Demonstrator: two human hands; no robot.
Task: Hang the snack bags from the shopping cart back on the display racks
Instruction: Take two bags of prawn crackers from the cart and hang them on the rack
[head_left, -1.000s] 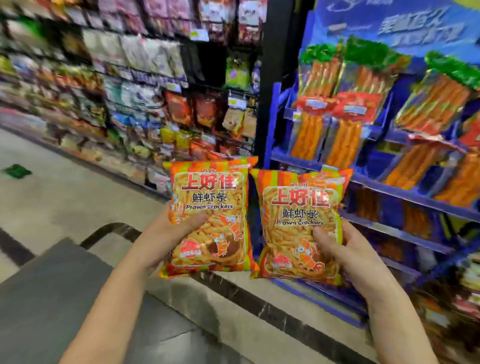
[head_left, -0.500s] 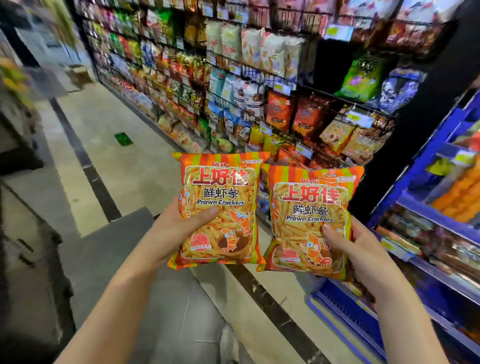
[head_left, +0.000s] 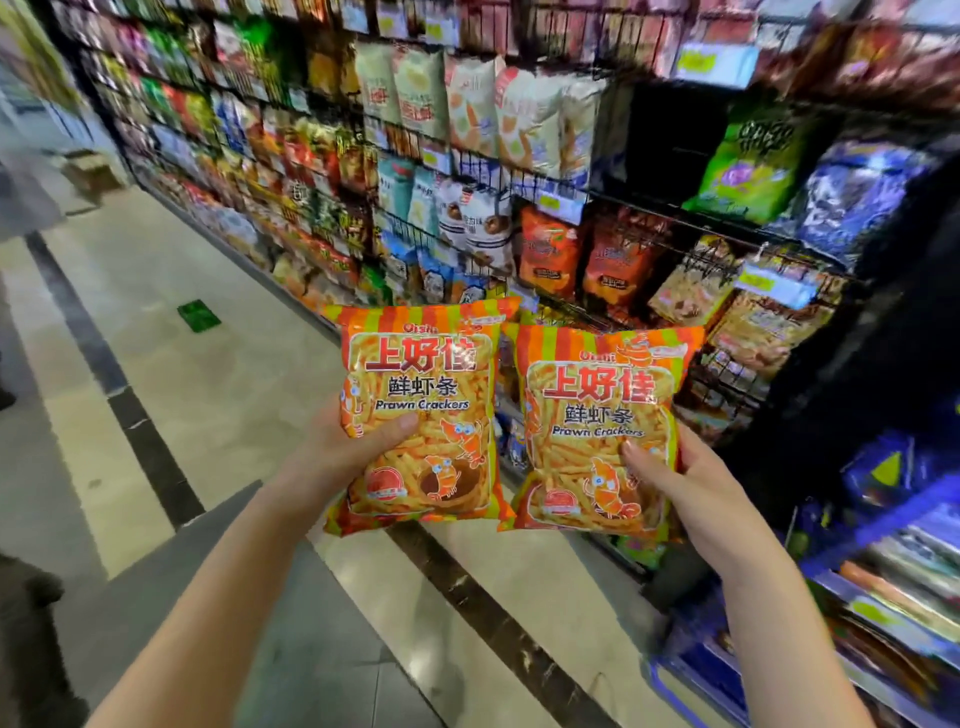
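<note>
Head view: two orange, striped bags of Oishi prawn crackers are held up side by side in front of the snack aisle, both upright with their printed fronts to the camera. The left hand (head_left: 337, 457) grips the left prawn cracker bag (head_left: 421, 415) at its left edge. Its thumb lies across the front of the pack below the "Prawn Crackers" lettering, and the other fingers are hidden behind. The right hand (head_left: 696, 488) grips the right prawn cracker bag (head_left: 597, 431) at its right edge in the same way, thumb pressed on the front and fingers out of sight at the back. The right bag sits a little lower than the left one, and their inner edges touch or slightly overlap; which one lies in front cannot be told.

Both bags are in the air, apart from the wire display racks (head_left: 488, 171) behind them. The racks run away to the left along the aisle, packed with hanging and standing snack packs. Among these are pale chip bags (head_left: 467, 104) on an upper row, a green bag (head_left: 748, 166) to the upper right and dark orange bags (head_left: 548, 249) just above the held pair. A blue shelf unit (head_left: 883, 525) stands at the right.

Below is a glossy tiled floor (head_left: 208, 374) crossed by a dark stripe (head_left: 150, 447), with a green marker (head_left: 199, 315) on it.
</note>
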